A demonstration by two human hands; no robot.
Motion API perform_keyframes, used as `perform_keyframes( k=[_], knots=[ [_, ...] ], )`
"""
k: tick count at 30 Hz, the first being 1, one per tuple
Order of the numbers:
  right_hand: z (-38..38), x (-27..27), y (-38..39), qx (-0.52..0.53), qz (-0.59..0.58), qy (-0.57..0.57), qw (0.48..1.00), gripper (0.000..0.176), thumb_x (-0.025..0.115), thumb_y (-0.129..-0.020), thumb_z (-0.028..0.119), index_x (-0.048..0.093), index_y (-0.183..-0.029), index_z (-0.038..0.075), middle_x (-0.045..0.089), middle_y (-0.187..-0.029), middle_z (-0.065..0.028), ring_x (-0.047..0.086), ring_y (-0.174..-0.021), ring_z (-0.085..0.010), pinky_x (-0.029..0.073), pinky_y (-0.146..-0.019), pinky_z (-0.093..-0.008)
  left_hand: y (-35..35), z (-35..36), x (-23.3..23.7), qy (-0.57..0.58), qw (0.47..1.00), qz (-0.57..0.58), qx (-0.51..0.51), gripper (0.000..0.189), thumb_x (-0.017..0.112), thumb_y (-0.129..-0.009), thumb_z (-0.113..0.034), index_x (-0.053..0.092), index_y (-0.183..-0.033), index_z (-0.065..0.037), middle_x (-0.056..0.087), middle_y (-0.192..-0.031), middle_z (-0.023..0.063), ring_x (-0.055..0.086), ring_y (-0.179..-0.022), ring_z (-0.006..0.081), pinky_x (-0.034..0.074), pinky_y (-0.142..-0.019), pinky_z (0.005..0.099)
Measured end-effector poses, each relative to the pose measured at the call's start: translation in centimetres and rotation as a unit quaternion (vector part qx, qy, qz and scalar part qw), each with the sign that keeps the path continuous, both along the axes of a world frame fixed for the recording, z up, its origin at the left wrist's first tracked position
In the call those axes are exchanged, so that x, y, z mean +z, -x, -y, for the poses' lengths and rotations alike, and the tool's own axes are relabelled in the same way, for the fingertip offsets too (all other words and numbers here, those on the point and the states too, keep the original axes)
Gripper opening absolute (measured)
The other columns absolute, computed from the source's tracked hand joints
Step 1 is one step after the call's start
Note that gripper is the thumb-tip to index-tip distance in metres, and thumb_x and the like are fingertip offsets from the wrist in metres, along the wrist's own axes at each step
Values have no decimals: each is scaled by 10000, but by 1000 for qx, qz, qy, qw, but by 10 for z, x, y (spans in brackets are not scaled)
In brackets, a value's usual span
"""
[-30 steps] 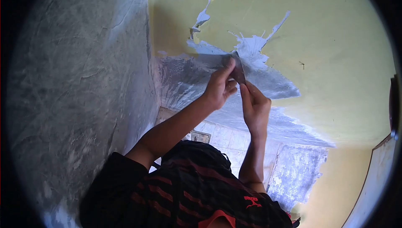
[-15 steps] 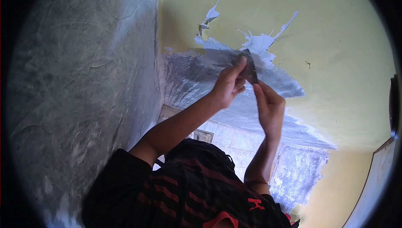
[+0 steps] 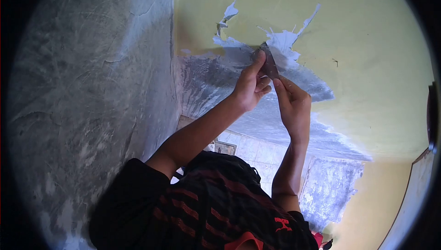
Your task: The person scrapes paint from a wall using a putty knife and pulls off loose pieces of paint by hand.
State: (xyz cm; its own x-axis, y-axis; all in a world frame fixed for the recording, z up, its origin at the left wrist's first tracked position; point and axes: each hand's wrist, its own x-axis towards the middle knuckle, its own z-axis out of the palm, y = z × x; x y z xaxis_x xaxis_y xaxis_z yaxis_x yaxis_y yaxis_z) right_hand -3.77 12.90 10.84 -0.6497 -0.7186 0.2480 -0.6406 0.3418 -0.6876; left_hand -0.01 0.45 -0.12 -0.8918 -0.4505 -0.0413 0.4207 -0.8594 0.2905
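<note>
A thin dark scraper blade (image 3: 269, 62) is held in both hands against the wall, beside a ragged edge of peeling paint (image 3: 282, 40). My left hand (image 3: 251, 82) is closed, with its thumb pressed on the face of the blade and its other fingers curled. From the right, my right hand (image 3: 294, 107) pinches the blade's lower corner between thumb and fingers. I cannot make out a handle. Below the blade lies bare grey plaster (image 3: 202, 77); yellow paint (image 3: 367, 43) covers the wall above and to the right.
A rough grey wall (image 3: 82, 89) meets the painted one in a corner at the left. White torn strips (image 3: 230, 11) of paint hang above the hands. Farther down are pale tiles (image 3: 248, 149). A dark-edged white panel (image 3: 409, 204) stands at the right.
The hands and blade sit slightly higher and farther left in the view, and the nearby wall has shifted similarly. Both hands keep their grip on the scraper blade.
</note>
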Motion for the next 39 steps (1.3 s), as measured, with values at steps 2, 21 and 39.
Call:
perform_keyframes(
  k=[2, 21, 39],
  knots=[
    [-7, 4, 2, 18, 22, -25, 999, 249, 699, -996, 144, 752, -1171, -25, 647, -664, -76, 501, -648, -42, 437, -579, -256, 0, 2, -8, 38, 998, -13, -41, 459, 627, -984, -618, 643, -878, -171, 655, -786, -61, 324, -492, 35, 304, -530, 236],
    [-3, -3, 16, 56, 37, -12, 998, 268, 685, -1019, 162, 739, -1162, -59, 496, -637, 34, 385, -622, -27, 303, -520, -250, -10, -10, 10, -15, 998, 69, 2, 381, 665, -989, -558, 610, -859, -204, 575, -746, -101, 293, -476, 40, 260, -524, 251],
    [3, -29, 8, 30, 44, 19, 998, 261, 708, -996, 145, 740, -1168, -49, 553, -614, -53, 456, -631, -32, 396, -544, -251, -6, 12, -26, 62, 997, 34, -21, 412, 626, -997, -595, 633, -871, -203, 588, -732, -96, 316, -499, 37, 295, -529, 231]
  ],
)
